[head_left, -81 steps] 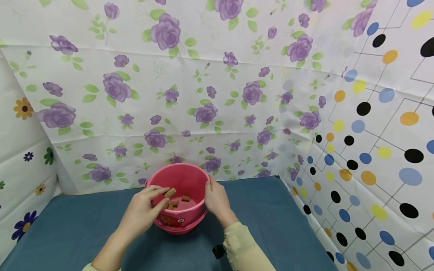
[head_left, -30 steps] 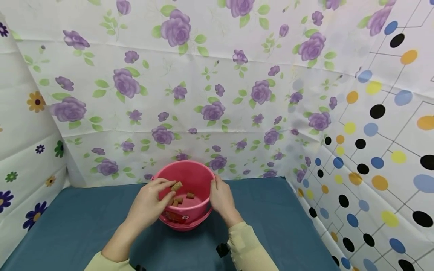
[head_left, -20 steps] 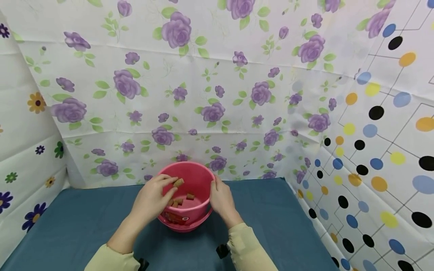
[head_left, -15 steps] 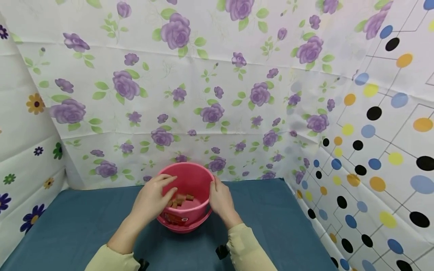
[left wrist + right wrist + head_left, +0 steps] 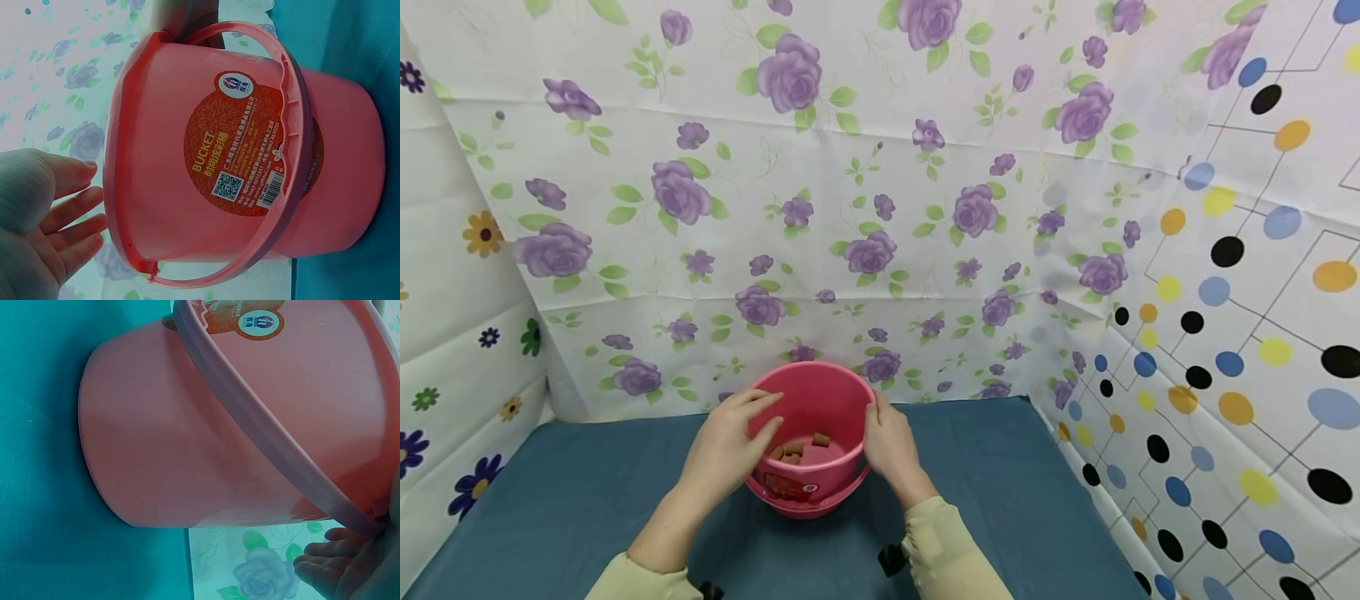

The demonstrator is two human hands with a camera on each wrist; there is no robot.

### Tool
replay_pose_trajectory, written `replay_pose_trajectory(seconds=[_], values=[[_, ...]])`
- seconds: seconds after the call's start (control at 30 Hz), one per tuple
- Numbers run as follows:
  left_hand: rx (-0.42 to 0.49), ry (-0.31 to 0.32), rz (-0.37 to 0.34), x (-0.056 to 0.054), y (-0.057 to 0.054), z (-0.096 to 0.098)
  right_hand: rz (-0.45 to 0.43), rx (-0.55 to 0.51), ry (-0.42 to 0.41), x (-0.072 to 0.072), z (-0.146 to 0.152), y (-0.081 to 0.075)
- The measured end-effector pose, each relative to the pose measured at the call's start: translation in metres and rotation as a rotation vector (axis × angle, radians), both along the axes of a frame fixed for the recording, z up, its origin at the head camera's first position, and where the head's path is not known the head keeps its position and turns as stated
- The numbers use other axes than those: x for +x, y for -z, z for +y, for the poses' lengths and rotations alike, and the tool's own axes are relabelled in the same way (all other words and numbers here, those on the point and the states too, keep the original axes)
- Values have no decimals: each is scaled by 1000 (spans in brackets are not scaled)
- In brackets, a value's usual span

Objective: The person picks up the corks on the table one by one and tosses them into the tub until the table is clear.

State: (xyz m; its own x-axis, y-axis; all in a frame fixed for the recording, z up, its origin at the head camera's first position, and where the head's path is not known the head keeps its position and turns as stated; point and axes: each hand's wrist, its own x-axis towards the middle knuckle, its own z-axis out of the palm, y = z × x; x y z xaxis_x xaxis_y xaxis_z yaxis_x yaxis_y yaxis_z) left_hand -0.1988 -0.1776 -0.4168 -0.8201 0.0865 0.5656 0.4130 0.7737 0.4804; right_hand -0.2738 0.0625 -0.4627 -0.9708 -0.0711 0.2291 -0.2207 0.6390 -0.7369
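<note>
A pink bucket (image 5: pixel 820 392) stands on the blue-covered table, its handle (image 5: pixel 300 125) folded down against the labelled front. Several brown corks (image 5: pixel 793 450) lie on its floor, one (image 5: pixel 821 439) a little apart from the rest. My left hand (image 5: pixel 726 442) hovers over the bucket's left rim, thumb and fingers parted with nothing between them. In the left wrist view its fingertips are close to the rim. My right hand (image 5: pixel 891 442) holds the bucket's right rim, thumb at the edge and fingers along the outside, near the handle joint in the right wrist view.
Blue cloth covers the table (image 5: pixel 610 475). A flower-printed sheet (image 5: pixel 850 183) hangs close behind the bucket. A dotted sheet (image 5: pixel 1225 400) borders the right side, and another flowered sheet (image 5: pixel 475 375) the left. Black camera mounts (image 5: pixel 892 560) sit at the wrists.
My left hand has let go of a cork, which dropped into the bucket; the hand has since drawn slightly left. My right hand keeps its hold on the rim.
</note>
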Motion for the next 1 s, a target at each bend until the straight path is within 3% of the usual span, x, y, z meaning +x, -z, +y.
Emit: replay_pose_trajectory(seconds=[0.53,0.77,1.0], values=[[36,0,30,7,0,-10,-4,-12,-7,-1,0,1],[64,-5,96,16,-2,-16,5,-17,-11,0,0,1],[95,-36,104,27,-1,-25,1,-24,-9,-1,0,2]])
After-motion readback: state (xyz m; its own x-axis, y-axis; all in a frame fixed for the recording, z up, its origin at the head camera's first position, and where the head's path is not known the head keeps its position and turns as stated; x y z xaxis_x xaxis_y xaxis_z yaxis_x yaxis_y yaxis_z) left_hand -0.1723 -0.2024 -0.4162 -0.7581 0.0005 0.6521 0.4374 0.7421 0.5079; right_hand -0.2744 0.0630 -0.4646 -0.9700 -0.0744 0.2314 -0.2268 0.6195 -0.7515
